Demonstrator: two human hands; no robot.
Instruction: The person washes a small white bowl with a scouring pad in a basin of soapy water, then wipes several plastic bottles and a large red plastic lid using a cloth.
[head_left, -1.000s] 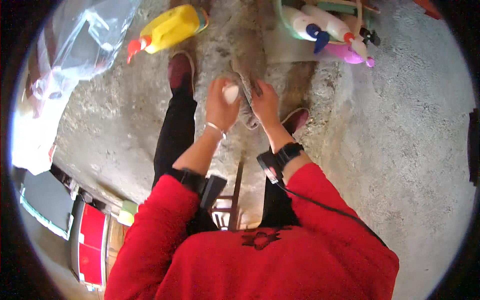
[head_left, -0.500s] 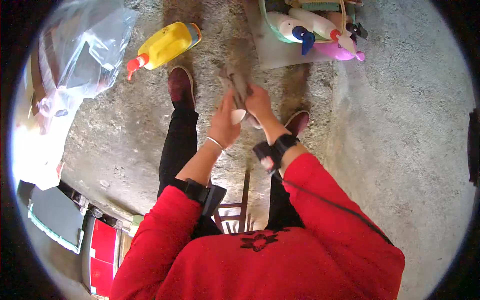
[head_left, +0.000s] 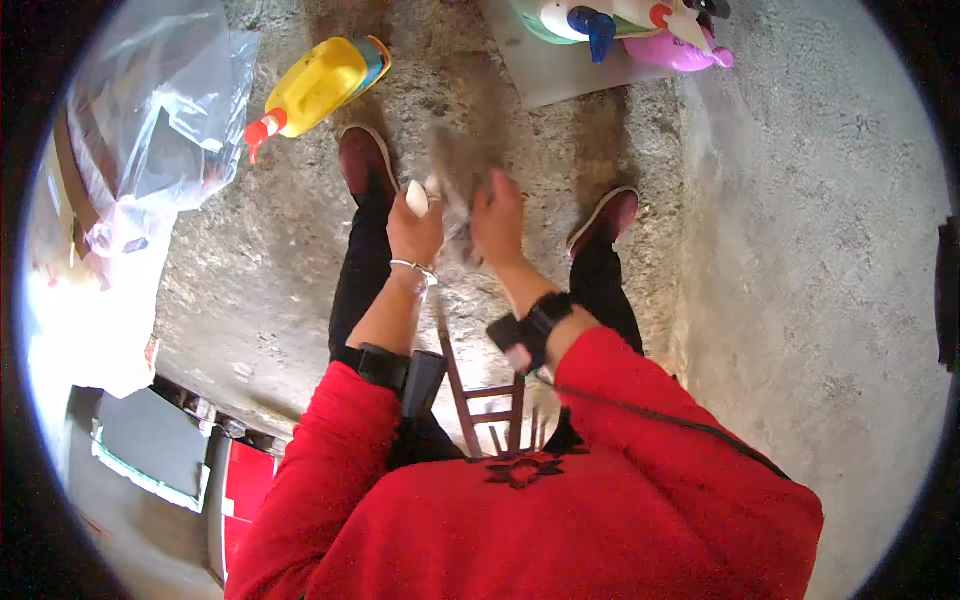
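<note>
My left hand [head_left: 415,238] is closed round a small white oval piece [head_left: 417,199], its rounded end sticking up past the fingers. What kind of thing it is does not show. Between my two hands hangs a soft-looking grey-brown thing [head_left: 455,205], perhaps a cloth, smeared by motion. Just right of it is my right hand [head_left: 498,222], its fingers pointing away from me and blurred. Whether they grip the grey-brown thing I cannot make out.
A yellow bottle [head_left: 320,88] with a red cap lies at the far left. Clear plastic sheeting [head_left: 170,110] covers the left side. At the far right, a basket of bottles stands by a pink bottle [head_left: 680,50]. Between my legs is a brown wooden frame [head_left: 490,392].
My hands have moved apart and slightly left. The white piece has shifted left and up in my left hand. The right hand's grip has loosened or blurred. The view has tilted a little.
</note>
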